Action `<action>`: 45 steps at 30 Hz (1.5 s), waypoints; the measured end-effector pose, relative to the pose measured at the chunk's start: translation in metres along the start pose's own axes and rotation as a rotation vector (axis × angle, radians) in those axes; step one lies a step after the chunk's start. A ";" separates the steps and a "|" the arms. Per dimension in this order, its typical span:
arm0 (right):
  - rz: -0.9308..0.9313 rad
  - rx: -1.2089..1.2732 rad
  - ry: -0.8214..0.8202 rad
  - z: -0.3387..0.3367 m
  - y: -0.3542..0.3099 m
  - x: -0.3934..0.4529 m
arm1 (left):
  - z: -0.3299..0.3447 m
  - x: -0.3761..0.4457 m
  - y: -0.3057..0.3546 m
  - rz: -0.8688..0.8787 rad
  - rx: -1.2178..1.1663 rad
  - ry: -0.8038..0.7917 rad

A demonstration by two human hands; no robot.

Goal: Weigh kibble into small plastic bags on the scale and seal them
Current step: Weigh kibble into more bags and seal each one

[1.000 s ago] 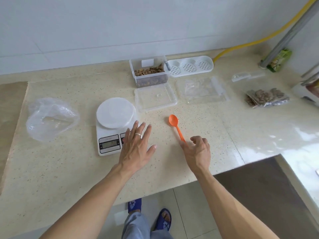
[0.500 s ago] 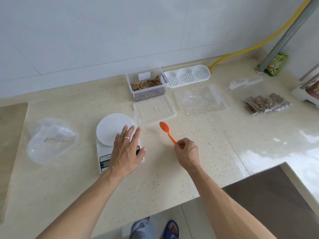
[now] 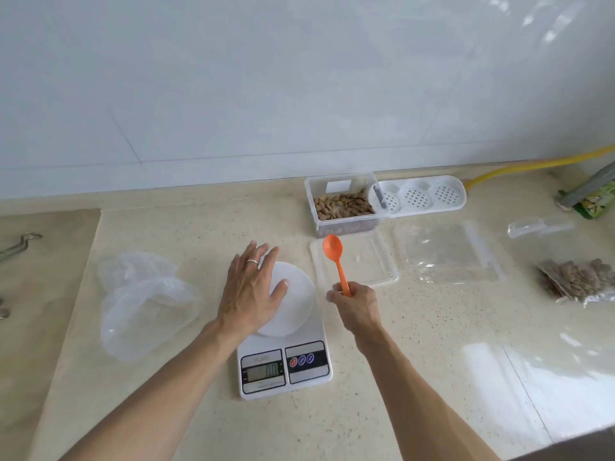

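Lifted off the counter, the orange spoon (light, stiff) is gripped low on its handle by the right hand — the left hand is spread flat over the scale.

Counter is showing: one scale, one orange spoon, one kibble tub, one loose lid, one filled kibble bag far right, two hands working at centre.
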State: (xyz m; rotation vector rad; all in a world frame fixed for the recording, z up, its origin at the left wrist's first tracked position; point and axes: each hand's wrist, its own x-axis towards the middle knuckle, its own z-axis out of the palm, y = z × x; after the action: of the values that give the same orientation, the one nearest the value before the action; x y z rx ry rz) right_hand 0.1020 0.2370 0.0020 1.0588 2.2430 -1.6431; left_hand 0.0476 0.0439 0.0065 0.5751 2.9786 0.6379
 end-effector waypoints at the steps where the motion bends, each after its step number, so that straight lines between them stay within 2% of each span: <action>1: 0.013 0.026 -0.033 0.002 -0.003 0.000 | -0.001 0.005 0.000 0.000 -0.020 -0.018; 5: -0.007 0.100 -0.162 -0.004 -0.024 -0.001 | -0.006 0.030 0.008 0.059 -0.113 -0.079; 7: -0.054 0.112 -0.213 -0.010 -0.038 -0.004 | -0.012 0.044 0.017 0.073 -0.235 -0.080; 14: -0.277 -0.071 -0.163 -0.033 -0.075 -0.013 | -0.054 0.075 0.049 -0.020 -0.724 -0.266; 17: -0.312 -0.038 -0.189 -0.041 -0.086 -0.018 | -0.062 0.082 0.057 -0.023 -0.809 -0.297; 20: -0.296 -0.006 -0.295 -0.050 -0.096 -0.021 | -0.066 0.082 0.063 0.003 -0.866 -0.275; 23: -0.297 -0.031 -0.327 -0.059 -0.101 -0.017 | -0.072 0.082 0.061 -0.002 -0.799 -0.316; 27: -0.279 -0.017 -0.292 -0.076 -0.103 -0.006 | -0.081 0.080 0.045 -0.004 -0.535 -0.420; 31: -0.225 0.064 -0.335 -0.086 -0.102 0.002 | -0.092 0.080 0.046 0.072 -0.370 -0.327; 34: -0.201 0.085 -0.335 -0.089 -0.102 0.005 | -0.088 0.081 0.046 0.126 -0.359 -0.270; 38: -0.148 0.224 -0.380 -0.093 -0.108 0.007 | -0.073 0.093 0.032 0.089 -0.451 -0.180; 40: -0.143 0.248 -0.386 -0.092 -0.112 0.009 | -0.071 0.095 0.030 0.079 -0.353 -0.151; 42: -0.160 0.211 -0.336 -0.088 -0.114 0.011 | -0.074 0.094 0.034 0.121 -0.190 -0.138; 45: -0.191 0.126 -0.211 -0.080 -0.117 0.019 | -0.076 0.093 0.049 0.178 -0.110 -0.250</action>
State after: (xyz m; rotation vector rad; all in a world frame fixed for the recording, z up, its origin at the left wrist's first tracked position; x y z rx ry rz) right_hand 0.0359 0.2997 0.1122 0.6743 2.1835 -1.8949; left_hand -0.0307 0.0901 0.0995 0.8498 2.6631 0.6798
